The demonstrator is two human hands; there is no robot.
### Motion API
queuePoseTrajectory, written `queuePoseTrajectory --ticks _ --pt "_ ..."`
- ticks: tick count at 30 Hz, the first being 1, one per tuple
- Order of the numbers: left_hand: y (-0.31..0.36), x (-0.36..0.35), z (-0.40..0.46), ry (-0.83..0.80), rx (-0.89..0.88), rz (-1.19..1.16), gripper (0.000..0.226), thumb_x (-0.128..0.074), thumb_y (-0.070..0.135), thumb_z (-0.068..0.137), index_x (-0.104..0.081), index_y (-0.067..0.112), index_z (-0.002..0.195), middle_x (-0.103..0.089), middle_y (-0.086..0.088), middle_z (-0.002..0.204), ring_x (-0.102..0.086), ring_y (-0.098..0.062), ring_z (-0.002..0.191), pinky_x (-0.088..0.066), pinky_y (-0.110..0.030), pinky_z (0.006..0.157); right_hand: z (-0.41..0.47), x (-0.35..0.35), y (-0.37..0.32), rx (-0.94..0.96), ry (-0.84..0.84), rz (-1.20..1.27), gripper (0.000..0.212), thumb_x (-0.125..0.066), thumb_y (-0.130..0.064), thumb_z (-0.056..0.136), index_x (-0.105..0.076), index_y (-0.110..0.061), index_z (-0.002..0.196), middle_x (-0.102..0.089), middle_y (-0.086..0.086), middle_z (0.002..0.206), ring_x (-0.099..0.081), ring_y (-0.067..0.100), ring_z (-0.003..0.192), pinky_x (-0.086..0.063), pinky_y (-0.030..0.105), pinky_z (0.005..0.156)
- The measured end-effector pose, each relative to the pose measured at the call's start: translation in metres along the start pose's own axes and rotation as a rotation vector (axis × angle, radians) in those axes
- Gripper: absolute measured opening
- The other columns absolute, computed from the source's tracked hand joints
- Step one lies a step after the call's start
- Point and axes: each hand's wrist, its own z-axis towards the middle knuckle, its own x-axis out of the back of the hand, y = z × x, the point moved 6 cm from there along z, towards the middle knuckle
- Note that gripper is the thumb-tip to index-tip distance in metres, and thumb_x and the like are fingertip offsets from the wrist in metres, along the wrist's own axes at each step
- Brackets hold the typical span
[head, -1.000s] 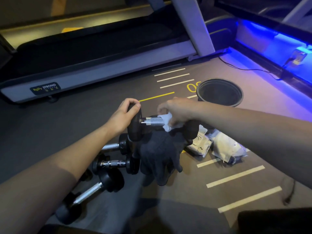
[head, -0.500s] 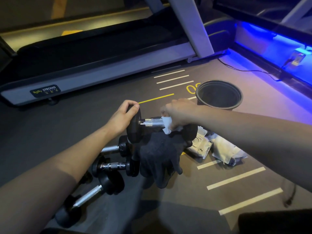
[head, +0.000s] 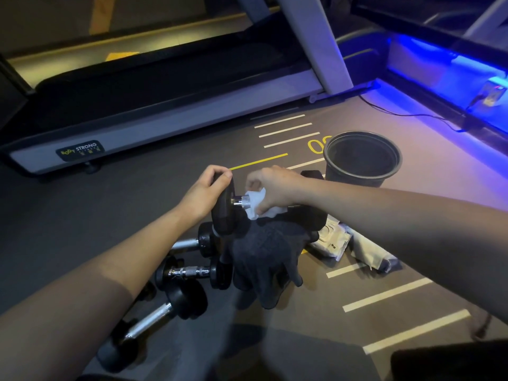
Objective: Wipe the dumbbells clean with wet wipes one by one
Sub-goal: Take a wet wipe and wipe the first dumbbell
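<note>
Open floor point(head: 82, 224) lies to my left, up to the treadmill point(head: 165, 127). Below my arms, three dumbbells point(head: 189, 270) and dark gloves point(head: 264, 259) crowd the mat. A bucket point(head: 361, 158) and wipe packets point(head: 334, 240) block my right; bare striped floor shows nearer me.

The held dumbbell point(head: 228, 207) pairs matt black ends with a shiny knurled metal bar, wrapped in a soft white wipe point(head: 255, 202)

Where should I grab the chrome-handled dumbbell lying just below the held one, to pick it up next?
Take that dumbbell by its chrome bar, coming down from above. It lies flat on the floor with the bar running left-right, bare between the two black heads. Fingers likely fit best at mid-bar. Avoid its right end: the dark gloves overlap that head.
</note>
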Motion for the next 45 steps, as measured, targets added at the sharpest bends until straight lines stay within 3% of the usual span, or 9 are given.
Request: queuePoseTrajectory --ticks 7,15,19,23,27,35,39,42,45 --pt "0.0 0.0 -0.002 -0.016 -0.018 -0.005 0.02 -0.05 0.045 0.102 -0.061 0.031 0.113 -0.066 0.01 0.106 -0.059 0.002 0.087 -0.044 -0.021 0.079 -0.005 0.002 -0.002 0.009 -0.057 -0.008 0.057 -0.083 -0.036 0.073 -0.055 -0.03 0.122 -0.06 -0.006 0.122 -0.051 0.02 0.113 -0.037 0.032 0.072" --pt "0.0 -0.004 0.0 -0.027 -0.061 0.009 0.019 -0.048 0.042 0.103 -0.06 0.032 0.113 -0.064 0.005 0.118 -0.059 -0.013 0.11 -0.042 -0.029 0.096 -0.017 0.018 0.017 -0.037 -0.153 -0.065 0.055 -0.085 -0.032 0.071 -0.058 -0.033 0.118 -0.055 -0.006 0.099 -0.054 0.022 0.105 -0.039 0.031 0.069" --pt "-0.002 -0.002 0.0 -0.03 -0.074 0.02 0.013 -0.049 0.041 0.103 -0.058 0.036 0.109 -0.062 0.009 0.115 -0.058 -0.01 0.107 -0.042 -0.021 0.087 -0.022 0.019 0.033 -0.051 -0.173 -0.088 0.057 -0.086 -0.037 0.068 -0.057 -0.034 0.117 -0.052 -0.005 0.103 -0.051 0.023 0.106 -0.044 0.036 0.078" --pt "-0.007 -0.003 0.001 -0.011 -0.068 0.027 0.013 -0.049 0.042 0.103 -0.058 0.037 0.11 -0.061 0.005 0.12 -0.057 -0.015 0.112 -0.042 -0.032 0.097 -0.023 0.018 0.032 -0.041 -0.156 -0.093 0.057 -0.086 -0.039 0.066 -0.058 -0.035 0.116 -0.051 -0.006 0.101 -0.048 0.021 0.102 -0.039 0.033 0.073" --pt "-0.009 -0.003 0.002 0.01 -0.07 0.037 0.014 -0.048 0.041 0.103 -0.058 0.035 0.111 -0.06 0.006 0.122 -0.057 -0.013 0.111 -0.041 -0.026 0.09 -0.023 0.02 0.029 -0.041 -0.147 -0.084 0.054 -0.085 -0.037 0.067 -0.059 -0.034 0.114 -0.053 -0.006 0.101 -0.048 0.02 0.103 -0.039 0.033 0.072" --pt "-0.016 -0.001 0.005 0.007 -0.086 0.032 0.011 -0.049 0.042 0.103 -0.058 0.041 0.107 -0.06 0.009 0.119 -0.057 -0.012 0.109 -0.041 -0.033 0.093 -0.012 0.017 0.009 0.021 -0.095 -0.027 0.046 -0.084 -0.033 0.071 -0.063 -0.031 0.112 -0.056 -0.007 0.101 -0.049 0.016 0.096 -0.035 0.028 0.07" --pt "-0.015 -0.001 0.003 0.003 -0.08 0.025 0.013 -0.052 0.05 0.098 -0.058 0.042 0.105 -0.06 0.01 0.12 -0.056 -0.01 0.111 -0.04 -0.029 0.094 -0.003 0.01 -0.007 0.032 -0.05 0.028 0.045 -0.084 -0.034 0.069 -0.064 -0.033 0.109 -0.059 -0.006 0.104 -0.051 0.017 0.098 -0.041 0.03 0.073" --pt "-0.012 0.0 0.002 0.006 -0.072 -0.007 0.032 -0.048 0.067 0.081 -0.059 0.046 0.103 -0.062 0.009 0.116 -0.059 -0.013 0.109 -0.044 -0.033 0.096 0.0 0.004 -0.02 0.036 0.004 0.086 0.043 -0.081 -0.033 0.072 -0.062 -0.035 0.111 -0.065 -0.003 0.112 -0.054 0.02 0.108 -0.046 0.032 0.081" --pt "-0.012 -0.001 0.002 -0.004 -0.055 -0.047 0.025 -0.051 0.063 0.086 -0.059 0.046 0.103 -0.064 0.005 0.116 -0.061 -0.016 0.107 -0.046 -0.035 0.096 0.0 0.002 -0.027 0.066 0.023 0.034 0.045 -0.077 -0.033 0.077 -0.058 -0.035 0.118 -0.066 -0.001 0.114 -0.051 0.022 0.112 -0.04 0.032 0.078"
